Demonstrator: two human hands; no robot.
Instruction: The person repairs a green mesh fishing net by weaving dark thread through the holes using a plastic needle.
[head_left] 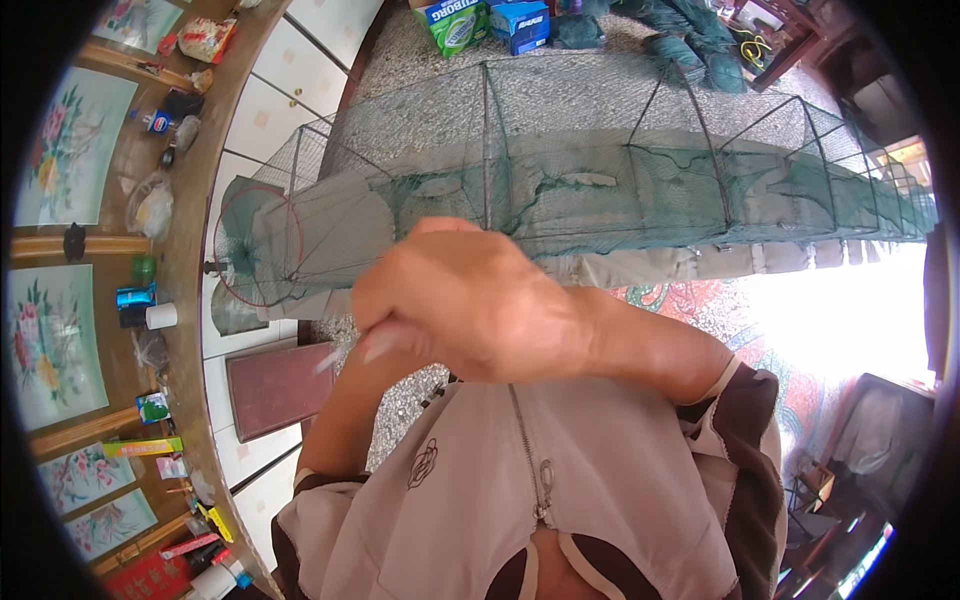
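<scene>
My right hand (490, 300) is closed in front of my chest, its forearm crossing from the right. A thin whitish stick (332, 360), blurred, pokes out on the left side of the closed fingers. My left forearm (345, 415) rises from the lower left, and its hand is mostly hidden behind the right one. Just beyond both hands stretches a long green mesh net trap (600, 205) with dark square frames. A reddish round hoop (300, 235) forms its left end. Whether either hand touches the mesh I cannot tell.
Along the left runs a wooden shelf (205, 170) holding bottles, bags and cups, above white cabinets (290, 90). A dark red board (275, 390) lies below them. Green and blue boxes (520, 25) and heaped green netting (700, 50) rest on the speckled floor at the back.
</scene>
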